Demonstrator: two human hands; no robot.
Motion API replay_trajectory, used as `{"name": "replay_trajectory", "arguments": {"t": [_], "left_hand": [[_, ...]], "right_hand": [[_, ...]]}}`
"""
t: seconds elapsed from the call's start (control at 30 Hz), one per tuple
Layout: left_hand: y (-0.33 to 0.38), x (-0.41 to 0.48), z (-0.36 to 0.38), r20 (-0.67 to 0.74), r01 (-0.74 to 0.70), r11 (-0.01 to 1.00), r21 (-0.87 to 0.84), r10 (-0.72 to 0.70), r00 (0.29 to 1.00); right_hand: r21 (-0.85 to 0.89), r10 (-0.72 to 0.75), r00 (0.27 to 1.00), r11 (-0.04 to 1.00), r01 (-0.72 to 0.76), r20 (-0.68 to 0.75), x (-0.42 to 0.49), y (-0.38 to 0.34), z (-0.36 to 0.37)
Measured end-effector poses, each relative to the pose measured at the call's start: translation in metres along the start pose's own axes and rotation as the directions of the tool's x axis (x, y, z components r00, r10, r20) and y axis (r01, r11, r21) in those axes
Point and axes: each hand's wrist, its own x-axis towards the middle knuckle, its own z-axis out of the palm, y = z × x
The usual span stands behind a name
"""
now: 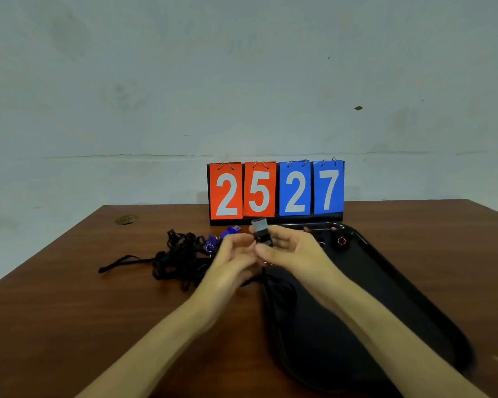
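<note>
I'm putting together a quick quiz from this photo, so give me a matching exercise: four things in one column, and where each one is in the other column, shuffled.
Things
1. black whistle
2. blue whistle
3. dark reddish whistle
4. flip scoreboard

Places
A. in the black tray
B. upright at the back of the table
C. gripped by the right hand
D. on the table beside the tangled lanyards

Pairs: 1-C, 2-D, 3-A, 4-B

Left hand (233,261) and right hand (295,252) together, fingers (266,250) curled.
</note>
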Motion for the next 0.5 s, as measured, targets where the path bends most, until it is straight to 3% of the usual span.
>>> {"name": "replay_trajectory", "arguments": {"t": [0.07,0.1,0.17,0.33,0.43,0.5], "left_hand": [[-0.005,0.002,0.006,0.117,0.149,0.946,-0.287,-0.12,0.986],[-0.006,0.001,0.005,0.179,0.191,0.938,-0.29,-0.143,0.973],[-0.003,-0.005,0.004,0.252,0.211,0.966,-0.147,-0.17,0.953],[0.002,-0.004,-0.005,0.199,0.261,0.965,0.038,-0.264,0.944],[0.005,-0.005,-0.011,0.229,0.286,0.948,0.141,-0.313,0.922],[0.006,-0.005,-0.013,0.23,0.267,0.951,0.157,-0.298,0.926]], "right_hand": [[-0.119,-0.113,0.985,0.988,0.098,-0.129,-0.001,0.002,0.008],[-0.108,-0.126,0.974,0.988,0.107,-0.187,-0.001,0.003,0.009],[-0.059,-0.081,0.954,0.996,0.067,-0.288,0.001,0.006,0.005],[0.162,0.051,0.916,0.987,0.015,-0.398,0.006,0.017,0.001],[0.466,0.192,0.853,0.882,0.067,-0.486,0.007,0.015,-0.009],[0.601,0.281,0.838,0.796,0.069,-0.468,0.007,0.01,-0.02]]}}
